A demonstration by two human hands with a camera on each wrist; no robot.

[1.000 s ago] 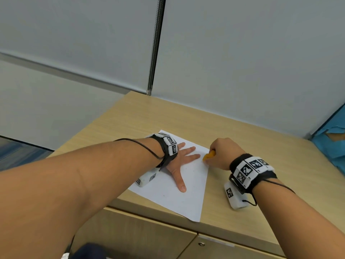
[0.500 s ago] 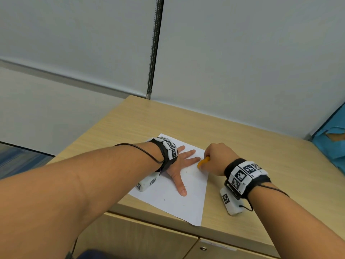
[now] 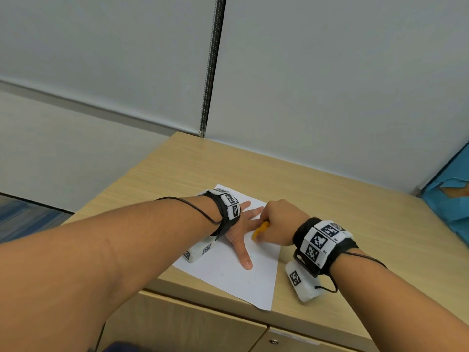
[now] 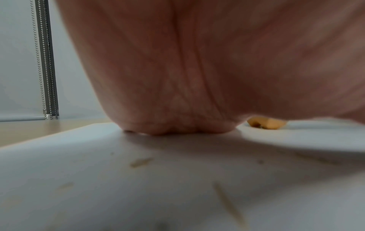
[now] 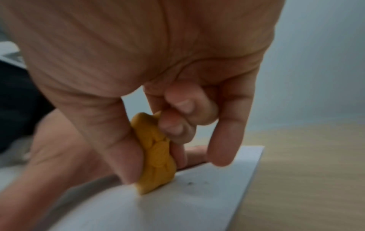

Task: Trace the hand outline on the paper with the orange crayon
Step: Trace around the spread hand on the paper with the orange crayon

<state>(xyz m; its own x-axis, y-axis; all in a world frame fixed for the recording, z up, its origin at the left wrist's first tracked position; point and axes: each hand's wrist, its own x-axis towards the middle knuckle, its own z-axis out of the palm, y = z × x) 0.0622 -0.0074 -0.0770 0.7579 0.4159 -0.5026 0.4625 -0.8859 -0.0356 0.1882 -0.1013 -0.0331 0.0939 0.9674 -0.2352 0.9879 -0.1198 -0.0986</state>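
A white sheet of paper lies on the wooden desk. My left hand lies flat on it, palm down, fingers spread and thumb pointing toward me. My right hand pinches a chunky orange crayon between thumb and fingers. In the right wrist view the crayon stands with its lower tip on the paper, in the gap between the left thumb and forefinger. The left wrist view shows the heel of my left hand pressed on the paper, with the crayon behind it.
The wooden desk stands against a grey wall, with its front edge and cabinet doors just below the paper. A blue object sits at the right edge. Faint orange marks dot the paper near the left wrist.
My right hand has moved left from beside the paper's right edge onto the sheet, bringing the crayon down between the left thumb and forefinger. The left hand has stayed flat.
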